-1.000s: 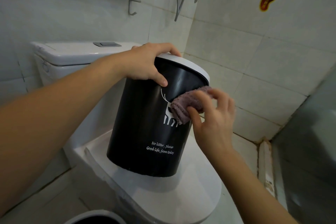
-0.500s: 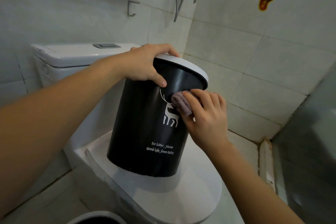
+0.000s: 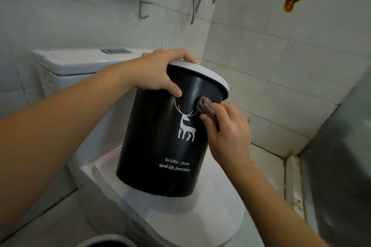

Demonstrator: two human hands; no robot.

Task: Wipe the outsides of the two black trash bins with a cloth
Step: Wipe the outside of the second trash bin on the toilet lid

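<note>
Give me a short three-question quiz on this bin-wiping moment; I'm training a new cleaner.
1. True or false: the black bin stands on the floor.
2. Which hand presses the cloth to the bin? A left hand B right hand
3. Fill in: the left hand grips the bin at its white ___.

Key
1. False; it rests tilted on the closed toilet lid.
2. B.
3. Rim.

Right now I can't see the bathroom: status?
Left hand grips bin rim. Right hand presses cloth on black bin, atop toilet lid. Nothing obstructing.
</note>
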